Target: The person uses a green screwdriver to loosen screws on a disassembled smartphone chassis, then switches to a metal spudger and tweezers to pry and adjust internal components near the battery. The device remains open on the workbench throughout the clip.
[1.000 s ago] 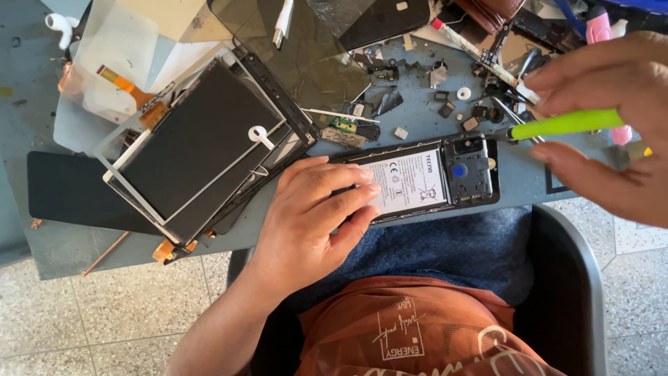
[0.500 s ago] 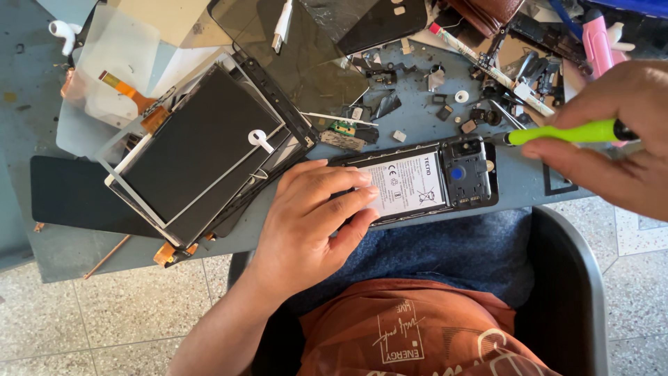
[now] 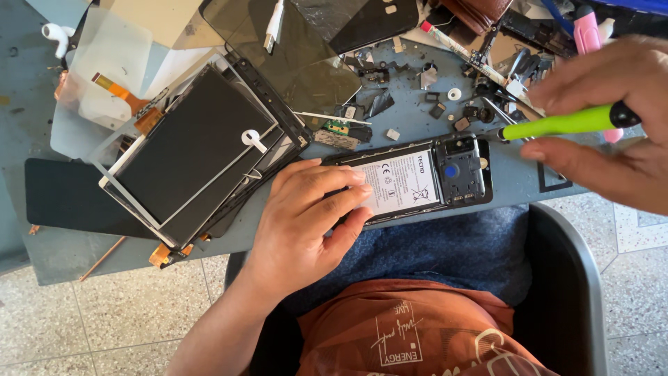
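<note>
Head view, looking down over a cluttered grey-blue worktop. Left hand laid flat, fingers spread and pressed down on the near end of an opened phone, back cover off, white-labelled battery exposed, blue dot visible on the dark camera module; phone lying lengthwise along the near edge of the worktop, directly above the lap. Right hand raised at the right of frame, thumb and fingers clamped on a screwdriver with green shaft sleeve and black cap; tip pointing left, just beside the upper right corner of the phone, contact impossible to tell. The 2 hands well apart, 1 at each end of the phone. To the left, a larger disassembled tablet, dark panel in a pale frame, tilted diagonally, with an orange flex cable beyond its far corner and a black flat panel beneath. Behind the phone, small loose parts scattered: screws, shields, circuit fragments, a white ring. Dark translucent sheet at top centre, a white earbud at far left, pink object at upper right. Below: orange printed shirt, blue trousers, dark chair, speckled tile floor.
</note>
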A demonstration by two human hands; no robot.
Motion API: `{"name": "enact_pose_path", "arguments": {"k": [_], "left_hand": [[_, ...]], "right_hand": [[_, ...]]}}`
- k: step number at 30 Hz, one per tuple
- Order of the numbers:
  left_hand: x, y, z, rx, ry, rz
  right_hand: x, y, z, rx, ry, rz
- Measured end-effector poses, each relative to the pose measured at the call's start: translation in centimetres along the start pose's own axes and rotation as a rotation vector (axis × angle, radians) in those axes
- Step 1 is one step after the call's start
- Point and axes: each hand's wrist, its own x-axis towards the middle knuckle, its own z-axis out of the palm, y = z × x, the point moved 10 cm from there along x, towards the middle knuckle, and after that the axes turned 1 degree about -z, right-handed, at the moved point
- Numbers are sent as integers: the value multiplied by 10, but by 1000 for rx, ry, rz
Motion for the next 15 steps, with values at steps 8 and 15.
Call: {"name": "enact_pose_path", "arguments": {"k": [8,15], "left_hand": [[0,0,0,12,2,-7],[-1,-1,-1,11,-3,-11]], "right_hand": [[-8,5,2,37,21,126],[-63,61,22,102,-32,127]]}}
